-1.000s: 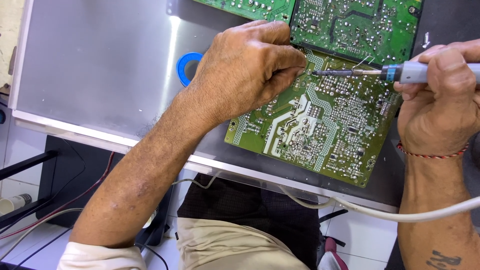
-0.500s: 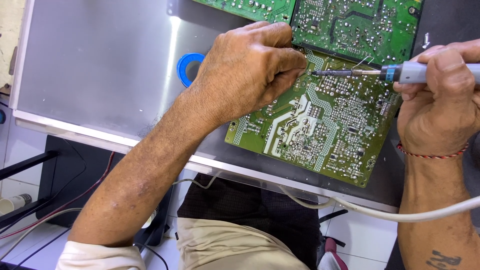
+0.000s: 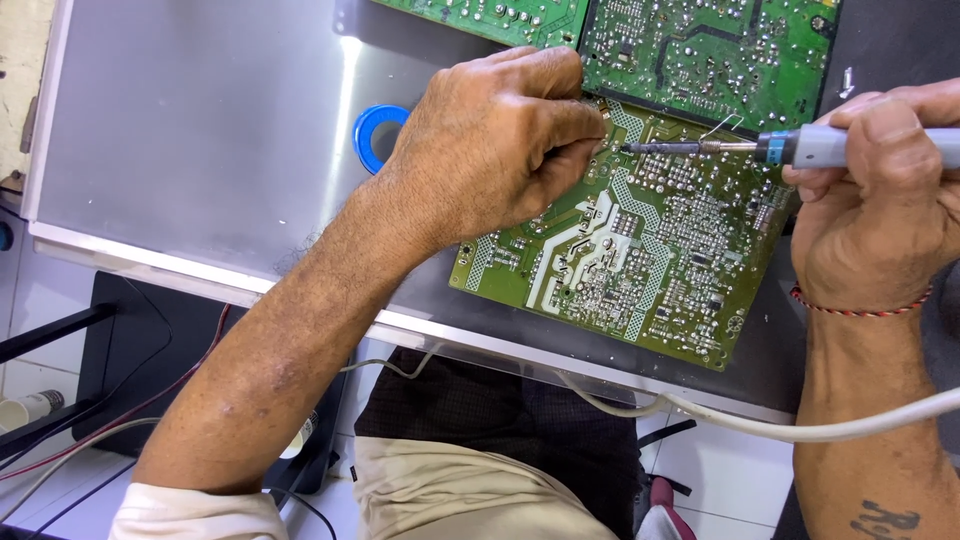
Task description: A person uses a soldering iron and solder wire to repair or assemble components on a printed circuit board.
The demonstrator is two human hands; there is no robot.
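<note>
The left hand (image 3: 500, 150) lies knuckles-up on the upper left corner of a green circuit board (image 3: 640, 250), its fingers (image 3: 575, 125) curled in tight and pinched together at their tips. Whether they hold anything between them cannot be told, since the fingertips hide the spot. The right hand (image 3: 880, 215) comes in from 3 o'clock and is closed around the grey handle of a soldering iron (image 3: 800, 148), thumb and fingers wrapped firmly over it. The iron lies nearly level, its dark metal tip pointing toward 9 o'clock and ending just beside the left fingertips, down at the board's solder side. A thin wire clip sits on the shaft near the blue collar of the handle.

The board lies tilted on the tabletop (image 3: 200, 150) (a dull grey metal sheet with a bright rim), solder side up, with pale traces and many small joints showing. A 2nd green board (image 3: 700, 50) lies at 12 o'clock of it, touching or nearly touching its upper edge. A blue ring (image 3: 375, 135) of tape or similar sits on the sheet at 9 o'clock of the left hand, partly hidden by it. A red thread bracelet (image 3: 860, 308) circles the right wrist. A white cable (image 3: 800, 430) runs below the tabletop's near edge at 5 o'clock, above the person's lap, and dark and red wires (image 3: 120, 410) trail over the tiled floor at 7 o'clock.
</note>
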